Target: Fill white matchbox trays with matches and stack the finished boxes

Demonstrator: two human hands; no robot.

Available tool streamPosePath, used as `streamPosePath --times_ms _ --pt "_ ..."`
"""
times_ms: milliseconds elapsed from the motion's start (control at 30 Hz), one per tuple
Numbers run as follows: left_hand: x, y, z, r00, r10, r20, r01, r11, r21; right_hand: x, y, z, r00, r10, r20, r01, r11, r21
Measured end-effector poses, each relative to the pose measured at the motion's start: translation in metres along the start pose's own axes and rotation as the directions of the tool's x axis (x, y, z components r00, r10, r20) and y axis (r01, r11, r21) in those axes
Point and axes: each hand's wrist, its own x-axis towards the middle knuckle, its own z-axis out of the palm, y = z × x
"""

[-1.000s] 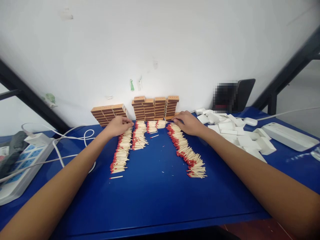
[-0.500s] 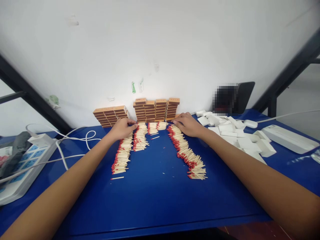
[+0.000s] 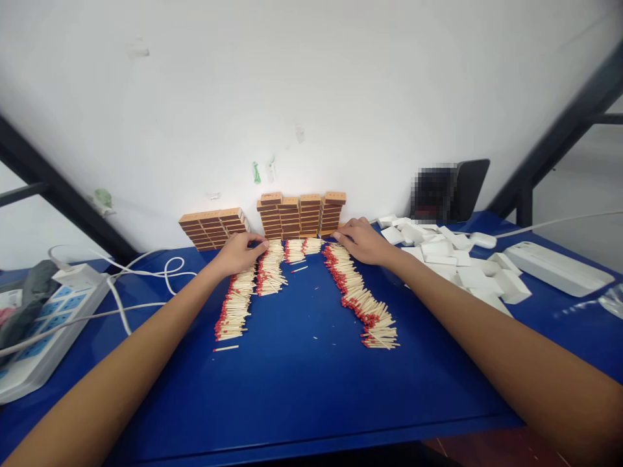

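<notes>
Red-tipped matches lie in several rows on the blue table [image 3: 292, 389]. At the top of the long left row [image 3: 235, 305], my left hand [image 3: 239, 253] bends its fingers together, the tips near the second row [image 3: 270, 269]; what they hold, if anything, is too small to tell. My right hand [image 3: 363, 242] has its thumb and fingers together at the top of the right row [image 3: 357, 288], beside the matchbox stacks; any item in them is hidden. Behind the hands stand a left stack [image 3: 211, 227] and a middle stack [image 3: 296, 217] of matchboxes.
White inner trays [image 3: 452, 256] are piled on the right, near a white box [image 3: 559, 267] and a dark device [image 3: 472, 189]. A power strip [image 3: 58, 324] and white cables [image 3: 117, 298] lie on the left. The wall rises behind.
The view has shifted slightly, so most things appear a little further left. Both hands keep nearly the same pose and place beside the matches.
</notes>
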Motion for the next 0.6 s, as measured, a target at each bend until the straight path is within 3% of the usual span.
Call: streamPosePath --times_ms 300,600 --pt "0.002 -0.006 0.009 1.0 -0.018 -0.01 0.017 0.997 -0.07 0.001 0.001 -0.007 0.997 0.072 -0.007 -0.072 0.994 -0.084" --pt "0.001 0.002 0.01 1.0 -0.021 0.005 0.021 0.997 -0.072 -0.003 0.003 -0.016 0.957 0.28 -0.072 -0.289 0.94 -0.184"
